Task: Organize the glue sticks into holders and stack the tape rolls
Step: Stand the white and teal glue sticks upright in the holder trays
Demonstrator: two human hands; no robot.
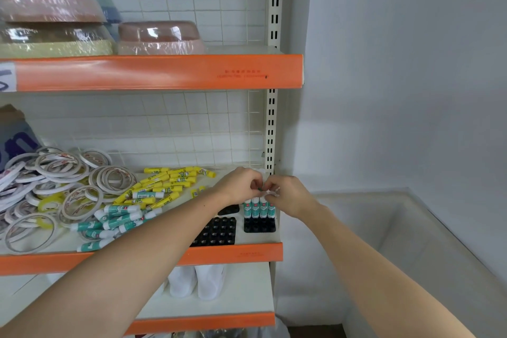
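1. Where the two hands meet over the right end of the middle shelf (255, 240), the left hand (239, 185) has its fingers curled in a narrow grip, pinching the tops of the upright teal glue sticks (259, 208).
2. The right hand (288, 195) is curled in the same way, its fingertips (271, 191) pinched on white caps of the same row; exactly which stick each hand holds cannot be told.
3. Those sticks stand side by side in the back row of a black holder (260, 225), whose front sockets lie bare.
4. At nine o'clock from it lies a second black holder (216, 230), partly hidden by the left forearm.
5. Loose teal glue sticks (115, 221) lie in a heap at nine o'clock from the holders.
6. Yellow glue sticks (170, 181) lie scattered at ten o'clock from the hands.
7. Tape rolls (55, 189) are piled loosely at the shelf's left end, unstacked.
8. On the shelf above sit wrapped bowls (162, 37).
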